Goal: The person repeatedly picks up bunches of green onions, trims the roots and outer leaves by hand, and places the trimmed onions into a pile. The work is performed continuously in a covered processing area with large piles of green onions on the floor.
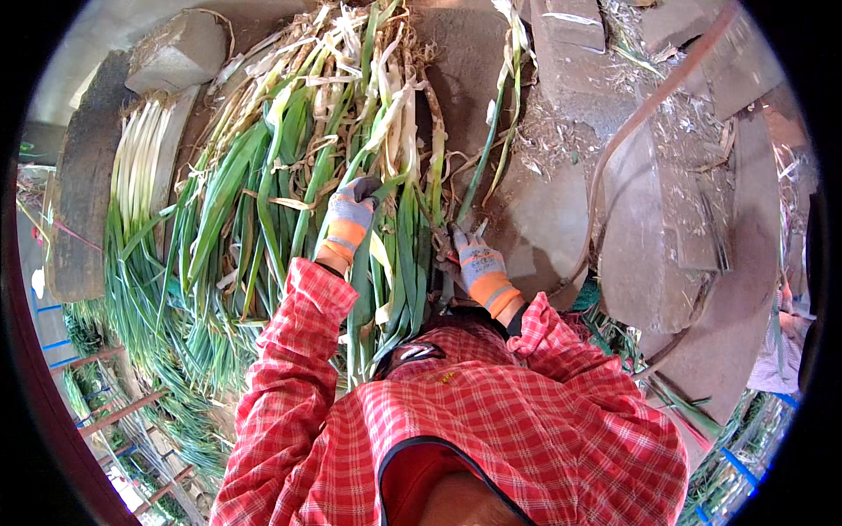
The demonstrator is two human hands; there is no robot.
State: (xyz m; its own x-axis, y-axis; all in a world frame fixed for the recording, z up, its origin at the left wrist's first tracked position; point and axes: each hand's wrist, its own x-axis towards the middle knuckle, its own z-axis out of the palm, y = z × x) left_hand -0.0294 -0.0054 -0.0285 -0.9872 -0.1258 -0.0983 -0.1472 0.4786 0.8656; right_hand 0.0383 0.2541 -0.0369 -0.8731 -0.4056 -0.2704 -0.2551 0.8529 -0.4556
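Note:
A large heap of green onions lies in front of me, pale dry ends pointing away and green leaves toward me. My left hand, in a grey and orange glove, is closed on a green onion leaf at the right part of the heap. My right hand, in a matching glove, is at the heap's right edge with its fingers bent. Something small, dark and reddish shows at those fingers, too small to make out. Just beyond it, a few loose onion stalks lie apart from the heap.
Cleaned green onions with white stems lie at the left on a dark board, near a stone block. A brown hose curves along the right. Dry scraps litter the surface, beside boards.

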